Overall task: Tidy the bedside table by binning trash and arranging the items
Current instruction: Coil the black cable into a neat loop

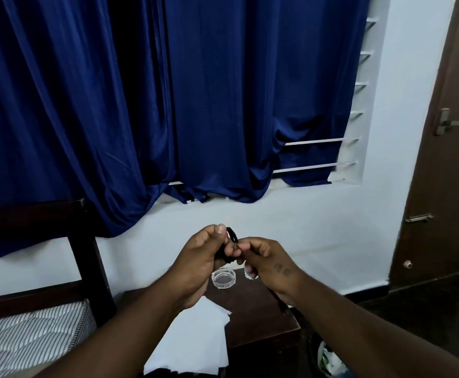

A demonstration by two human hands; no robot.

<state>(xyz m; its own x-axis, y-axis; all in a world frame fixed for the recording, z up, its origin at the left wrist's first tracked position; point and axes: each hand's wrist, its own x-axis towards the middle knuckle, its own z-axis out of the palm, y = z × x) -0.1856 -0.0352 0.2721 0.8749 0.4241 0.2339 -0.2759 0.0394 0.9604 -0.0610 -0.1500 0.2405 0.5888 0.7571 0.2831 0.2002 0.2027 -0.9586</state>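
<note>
A: Coiling the black cable (pixel 232 233) looks like the step in hand. It is held up in the air over the tabletop (pixel 258 317), between both hands, not lying on anything.

B: How are the hands on it?

A: The left hand (pixel 203 252) has its fingers (pixel 217 231) curled round a small bundle of loops. The right hand (pixel 269 264) pinches the strand just beside that bundle, fingers bent in tight. A loose tail hangs below the right wrist toward the right edge of the tabletop.

B: So what does the next move call for?

A: Probably drawing that tail up into the loops without letting the bundle spring open, then setting it down somewhere tidy. The sheets of paper (pixel 195 336) on the near left would likely need squaring up or binning too.

B: Any containers?

A: A glass ashtray (pixel 223 279) sits at the far side of the tabletop, just below the hands. It looks empty to me. A second glass piece (pixel 250 273) to its right is mostly hidden by the right hand, so I cannot tell what it is or holds. Near right, below the tabletop, a dark bin (pixel 313 347) shows something crumpled, white and green, inside.
</note>
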